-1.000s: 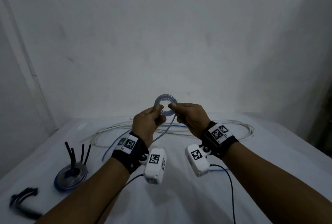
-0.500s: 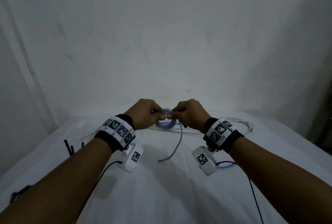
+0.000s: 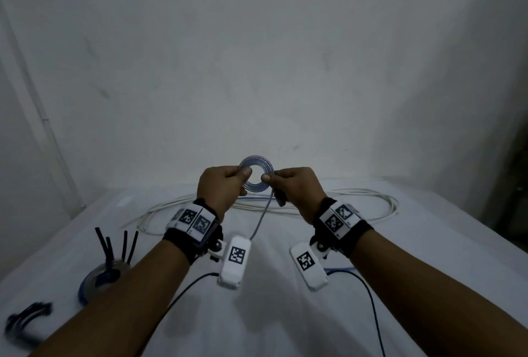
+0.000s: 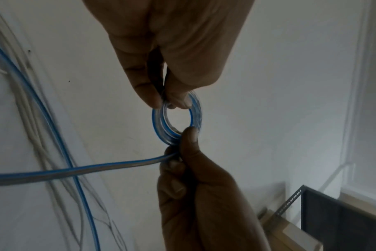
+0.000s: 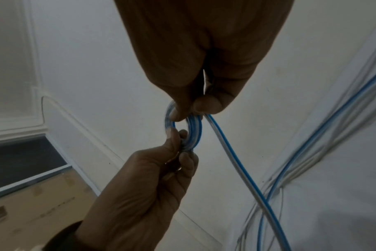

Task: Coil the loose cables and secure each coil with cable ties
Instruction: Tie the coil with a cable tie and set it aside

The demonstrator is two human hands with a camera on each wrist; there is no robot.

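A small coil [image 3: 255, 160] of clear-and-blue cable stands upright in the air above the white table [image 3: 280, 319]. My left hand [image 3: 243, 178] pinches its left side between thumb and fingers, and my right hand [image 3: 267, 178] pinches its right side. In the left wrist view the left hand [image 4: 170, 101] grips the coil [image 4: 196, 115] from above and the right hand [image 4: 186, 141] from below. The loose tail [image 3: 261, 213] hangs from the right hand's pinch down to the table. The right wrist view shows that tail [image 5: 236, 161] leaving the coil [image 5: 195, 132] beside the right hand [image 5: 191, 111].
Long loops of white cable [image 3: 371, 208] lie across the far side of the table, with a blue cable [image 3: 340, 269] among them. A finished coil with black ties sticking up [image 3: 100, 276] sits at the left. Loose black cable ties [image 3: 25, 319] lie at the front left corner.
Half a second ago both hands were turned knuckles-up and lower, the coil lying flat. Now they are rolled back and raised, and the coil stands upright again.
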